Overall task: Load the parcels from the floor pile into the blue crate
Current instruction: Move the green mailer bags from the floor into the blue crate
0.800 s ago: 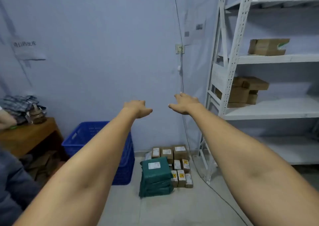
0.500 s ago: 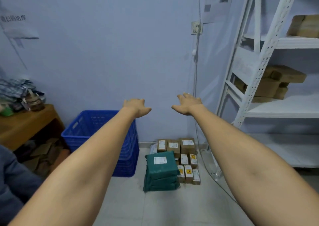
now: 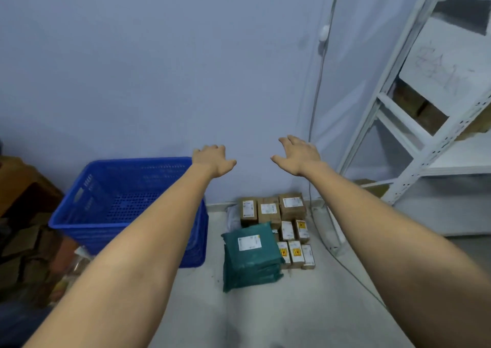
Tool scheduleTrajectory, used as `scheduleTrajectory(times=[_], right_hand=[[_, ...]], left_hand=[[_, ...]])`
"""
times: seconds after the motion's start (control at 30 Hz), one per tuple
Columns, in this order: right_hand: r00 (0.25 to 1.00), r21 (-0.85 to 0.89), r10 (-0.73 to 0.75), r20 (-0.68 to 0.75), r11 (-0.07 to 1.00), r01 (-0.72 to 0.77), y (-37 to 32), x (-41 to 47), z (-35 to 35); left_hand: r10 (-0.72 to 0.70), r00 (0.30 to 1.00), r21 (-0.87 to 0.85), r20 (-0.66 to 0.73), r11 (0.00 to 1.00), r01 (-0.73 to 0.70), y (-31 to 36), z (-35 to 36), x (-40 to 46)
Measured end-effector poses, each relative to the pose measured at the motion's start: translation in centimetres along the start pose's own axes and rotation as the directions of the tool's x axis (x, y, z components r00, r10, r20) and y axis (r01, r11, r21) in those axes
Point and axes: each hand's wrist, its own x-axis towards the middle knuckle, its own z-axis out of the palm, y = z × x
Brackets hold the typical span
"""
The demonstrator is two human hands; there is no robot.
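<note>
Both my arms stretch forward over the floor, left hand [image 3: 212,160] and right hand [image 3: 299,157] spread wide and holding nothing. Below them the parcels [image 3: 271,236] sit stacked against the wall: green bags [image 3: 251,257] in front, small cartons [image 3: 295,244] behind, none loaded yet. The crate [image 3: 87,215] stands empty just left of the pile. A cable [image 3: 318,87] hangs down the wall beside the cartons; I judge a careless reach could snag it, and the slack bags may slide when lifted.
</note>
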Motion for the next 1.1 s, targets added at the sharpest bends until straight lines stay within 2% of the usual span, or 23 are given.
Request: scheduleTrajectory(times=[0.27,0.47,0.53,0.63,0.77,0.83,0.93,1.03,1.1], right_hand=[[0.997,0.087,0.006,0.072,0.996,-0.012,4.3,11.8,8.4],[0.958,0.127,0.016,0.288,0.990,-0.055,7.6,18.4,20.9],[0.931,0.130,0.041,0.362,0.987,-0.094,8.3,19.6,26.1],[0.874,0.196,0.113,0.473,0.953,-0.230,9.4,20.7,35.2],[0.738,0.274,0.214,0.640,0.833,-0.480,11.4,21.9,47.9],[0.706,0.312,0.250,0.663,0.765,-0.564,12.3,22.1,53.9],[0.687,0.319,0.303,0.661,0.715,-0.622,13.5,21.8,61.6],[0.672,0.348,0.358,0.648,0.646,-0.679,13.9,21.3,67.0],[0.636,0.366,0.401,0.659,0.568,-0.737,14.2,21.4,69.7]], left_hand=[[-0.015,0.992,-0.046,0.129,0.999,0.021,0.4,8.7,11.4],[-0.100,0.954,-0.162,0.284,0.975,0.151,-0.8,21.1,18.3],[-0.127,0.910,-0.207,0.395,0.953,0.223,-1.5,26.4,19.6],[-0.162,0.827,-0.309,0.539,0.875,0.373,-2.3,35.3,21.2],[-0.155,0.751,-0.426,0.641,0.743,0.517,-3.5,47.6,22.4],[-0.180,0.717,-0.446,0.674,0.674,0.589,-4.5,53.8,22.8],[-0.257,0.627,-0.418,0.736,0.556,0.718,-5.8,61.8,22.6],[-0.307,0.533,-0.363,0.788,0.467,0.806,-6.6,68.0,21.9],[-0.329,0.482,-0.339,0.812,0.406,0.848,-6.7,71.4,21.8]])
